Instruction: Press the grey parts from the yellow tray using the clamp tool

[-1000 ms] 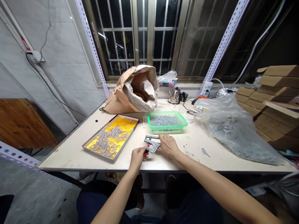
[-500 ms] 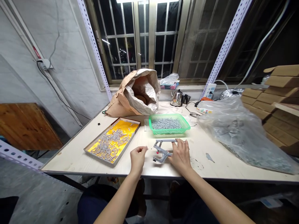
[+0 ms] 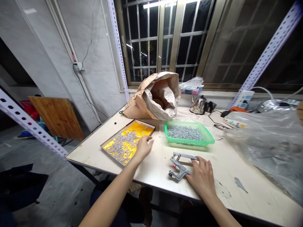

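A grey hand press tool (image 3: 180, 165) lies on the pale table (image 3: 156, 167) in front of me. My right hand (image 3: 201, 176) rests on its handles, fingers wrapped over them. At the right edge of a shallow tray (image 3: 127, 142) with a yellow lining, my left hand (image 3: 143, 147) hovers over several small metal pieces with its fingers curled. Whether it holds a piece is hidden. Behind the tool stands a green plastic basket (image 3: 189, 133) filled with more small metal pieces.
A torn brown paper sack (image 3: 156, 97) lies open at the back of the table. A large clear plastic bag (image 3: 272, 145) covers the right side. A kettle (image 3: 199, 105), cables and a power strip sit by the window. The table's near edge is close to me.
My left hand has left the press tool and moved left to the yellow tray. My right hand stays on the tool. The view has swung left.
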A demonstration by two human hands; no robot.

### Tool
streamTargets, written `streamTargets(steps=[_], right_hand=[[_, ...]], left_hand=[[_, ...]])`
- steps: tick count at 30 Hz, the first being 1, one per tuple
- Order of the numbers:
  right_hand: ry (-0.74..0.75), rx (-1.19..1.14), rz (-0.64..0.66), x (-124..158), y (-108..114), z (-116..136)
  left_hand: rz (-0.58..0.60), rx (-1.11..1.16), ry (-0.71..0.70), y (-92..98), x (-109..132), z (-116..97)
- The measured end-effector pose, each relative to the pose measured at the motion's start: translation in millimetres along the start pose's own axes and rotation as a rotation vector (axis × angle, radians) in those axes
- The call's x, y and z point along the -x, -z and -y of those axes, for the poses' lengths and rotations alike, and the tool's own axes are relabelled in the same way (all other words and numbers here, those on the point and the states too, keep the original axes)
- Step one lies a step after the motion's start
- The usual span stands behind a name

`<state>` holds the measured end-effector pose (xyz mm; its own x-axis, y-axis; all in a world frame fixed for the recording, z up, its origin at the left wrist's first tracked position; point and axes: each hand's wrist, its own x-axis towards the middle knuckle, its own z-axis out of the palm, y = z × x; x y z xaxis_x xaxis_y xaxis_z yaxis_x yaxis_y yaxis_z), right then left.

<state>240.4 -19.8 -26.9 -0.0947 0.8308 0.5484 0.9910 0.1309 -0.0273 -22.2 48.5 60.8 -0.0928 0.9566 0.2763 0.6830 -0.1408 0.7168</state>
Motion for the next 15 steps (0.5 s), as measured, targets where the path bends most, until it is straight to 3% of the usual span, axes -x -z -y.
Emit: streamTargets(steps=[3, 5, 9, 12, 15], right_hand=[[0.012, 0.002, 0.015, 0, -1, 2], [0.018, 0.003, 0.017, -1, -1, 3], [0.024, 0.000, 0.008, -1, -2, 3], [0.038, -0.002, -0.002, 0, -2, 2], [0.053, 0.004, -0.013, 0, 1, 3]], left_hand=[[-0.014, -0.327, 0.211, 39.4, 3, 48], [0.024, -0.433, 0.326, 54.4, -2, 66], [0.055, -0.350, 0.379, 52.5, -10, 76], [0.037, -0.263, 0.361, 45.9, -12, 75], [-0.001, -0.147, 0.328, 52.1, -10, 75]])
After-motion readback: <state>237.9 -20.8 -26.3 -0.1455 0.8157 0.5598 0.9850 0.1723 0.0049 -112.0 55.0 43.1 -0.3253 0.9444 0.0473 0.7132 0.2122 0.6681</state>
